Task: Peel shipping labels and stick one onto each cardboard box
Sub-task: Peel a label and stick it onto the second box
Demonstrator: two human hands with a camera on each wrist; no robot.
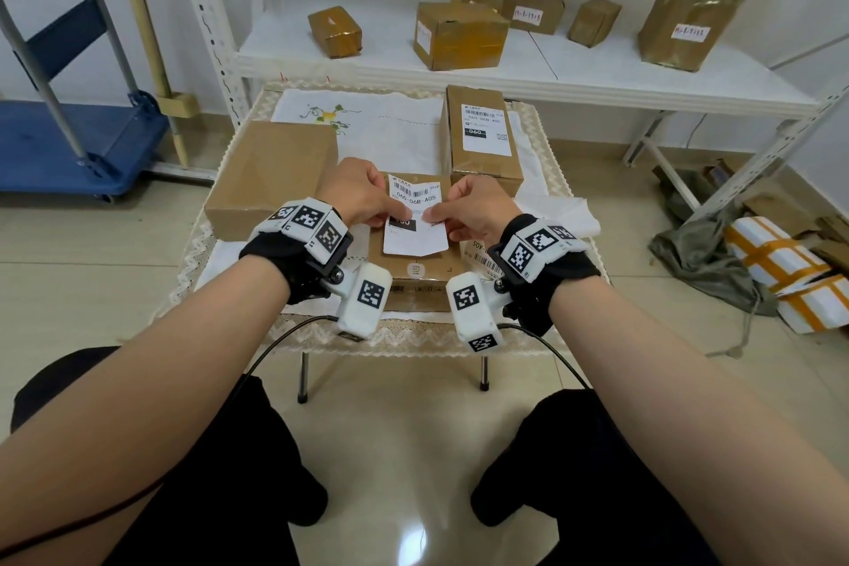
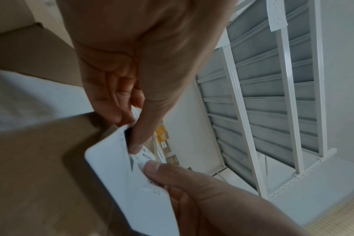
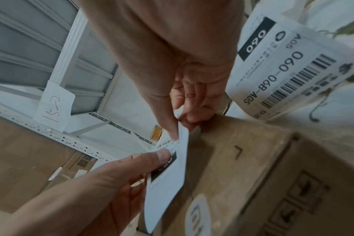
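Both hands hold one white shipping label (image 1: 416,216) upright over a small brown cardboard box (image 1: 413,273) with no label on its top. My left hand (image 1: 394,216) pinches the label's left edge between thumb and fingers. My right hand (image 1: 435,214) pinches its right edge the same way. In the left wrist view the left hand (image 2: 129,134) grips the label (image 2: 119,169) at a corner. In the right wrist view the right hand (image 3: 181,127) grips the label (image 3: 168,178) above the box (image 3: 253,167). Whether the backing has separated is unclear.
A larger plain cardboard box (image 1: 271,175) lies left on the small cloth-covered table (image 1: 413,335). A labelled box (image 1: 482,133) stands at the back right. More labels (image 1: 482,260) lie under my right wrist. A white shelf (image 1: 505,74) behind holds several taped boxes.
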